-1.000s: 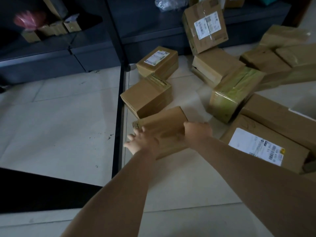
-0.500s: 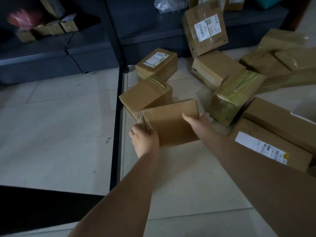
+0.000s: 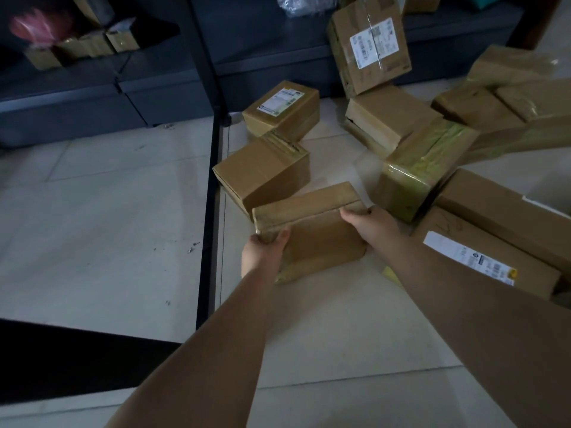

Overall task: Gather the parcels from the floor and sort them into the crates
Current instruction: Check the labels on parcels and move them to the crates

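A plain brown cardboard parcel [image 3: 321, 239] is held just above the tiled floor in the middle of the view. My left hand [image 3: 262, 253] grips its near left corner, thumb on the front face. My right hand [image 3: 370, 223] grips its upper right edge, fingers curled over the top. Several more parcels lie on the floor beyond and to the right: a plain box [image 3: 262, 174] right behind it, a labelled box [image 3: 281, 111], a green-taped one [image 3: 423, 168], a long labelled one [image 3: 482, 257].
A dark shelving unit [image 3: 154, 97] runs along the back, with small boxes [image 3: 80, 47] on its left shelf and a labelled parcel [image 3: 370, 44] leaning against it. A black post [image 3: 210, 180] crosses the floor left of the parcels. Pale floor tiles [image 3: 92, 227] lie to the left.
Both hands have taken hold of the parcel, tipped it up off the floor and drawn it nearer to me. Its broad face now points at me.
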`<move>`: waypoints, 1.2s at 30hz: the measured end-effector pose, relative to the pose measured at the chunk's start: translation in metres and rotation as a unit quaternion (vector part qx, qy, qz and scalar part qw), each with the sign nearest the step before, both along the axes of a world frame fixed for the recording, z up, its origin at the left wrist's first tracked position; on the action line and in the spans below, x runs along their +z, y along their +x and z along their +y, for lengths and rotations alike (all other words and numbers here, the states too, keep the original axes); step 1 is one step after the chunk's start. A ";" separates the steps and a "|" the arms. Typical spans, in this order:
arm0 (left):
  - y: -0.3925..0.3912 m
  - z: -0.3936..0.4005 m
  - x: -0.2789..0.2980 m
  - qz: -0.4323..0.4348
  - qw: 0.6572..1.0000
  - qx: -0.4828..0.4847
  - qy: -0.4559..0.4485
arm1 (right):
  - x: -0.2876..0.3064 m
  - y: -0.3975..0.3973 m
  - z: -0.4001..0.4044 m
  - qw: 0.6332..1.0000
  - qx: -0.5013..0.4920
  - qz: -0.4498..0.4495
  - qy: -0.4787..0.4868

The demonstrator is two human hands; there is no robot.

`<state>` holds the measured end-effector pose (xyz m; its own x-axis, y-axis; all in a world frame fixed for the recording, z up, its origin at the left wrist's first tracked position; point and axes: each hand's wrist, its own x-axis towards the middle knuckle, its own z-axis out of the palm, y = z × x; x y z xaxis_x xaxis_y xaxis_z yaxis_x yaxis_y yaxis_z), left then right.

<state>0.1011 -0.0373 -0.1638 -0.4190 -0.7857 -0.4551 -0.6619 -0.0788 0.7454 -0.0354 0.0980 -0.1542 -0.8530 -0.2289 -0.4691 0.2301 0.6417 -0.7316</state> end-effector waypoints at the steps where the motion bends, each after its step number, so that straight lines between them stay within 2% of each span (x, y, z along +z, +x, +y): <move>1: 0.001 0.000 0.000 0.023 1.000 0.003 -0.008 | 0.003 0.001 0.001 1.000 0.004 0.024 -0.005; 3: 0.003 -0.002 0.000 0.041 0.998 -0.010 -0.041 | 0.005 0.000 0.004 0.997 0.026 0.074 -0.010; 5: 0.006 -0.004 0.000 0.014 0.995 -0.061 -0.079 | 0.005 0.001 0.008 0.991 0.076 0.111 0.006; 7: 0.008 -0.005 -0.002 -0.002 0.993 -0.092 -0.072 | 0.000 0.003 0.010 0.985 0.111 0.123 0.041; 9: 0.009 -0.003 -0.003 -0.009 0.995 -0.092 -0.030 | -0.004 0.004 0.012 0.988 0.105 0.087 0.074; 13: 0.009 -0.001 -0.005 -0.027 0.997 -0.064 0.031 | -0.012 0.002 0.015 0.994 0.056 -0.054 -0.077; 18: 0.004 0.000 -0.013 -0.042 0.997 -0.067 0.003 | -0.018 0.001 0.013 0.991 0.019 -0.082 -0.106; 21: 0.002 0.002 -0.017 -0.043 0.997 -0.071 -0.009 | -0.020 0.000 0.009 0.996 -0.030 -0.033 -0.083; 23: 0.001 0.002 -0.019 -0.060 0.995 -0.080 -0.018 | -0.018 0.001 0.008 0.998 -0.030 0.015 -0.053; 29: -0.004 0.004 -0.024 -0.069 0.993 -0.097 -0.026 | -0.019 0.002 0.010 0.983 0.098 0.137 0.078; 33: -0.005 0.009 -0.024 -0.056 0.992 -0.109 -0.026 | -0.018 0.008 0.016 0.958 0.173 0.168 0.157; 34: -0.006 0.010 -0.022 -0.058 0.992 -0.104 -0.046 | -0.017 0.008 0.017 0.952 0.184 0.176 0.170; 36: -0.008 0.015 -0.015 -0.100 0.976 -0.123 -0.149 | -0.015 0.009 0.020 0.937 0.208 0.199 0.197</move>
<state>0.0930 -0.0225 -0.1788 -0.5374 -0.7831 -0.3128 -0.7681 0.3014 0.5650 -0.0265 0.1185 -0.1689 -0.8535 -0.4571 -0.2501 -0.3416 0.8534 -0.3938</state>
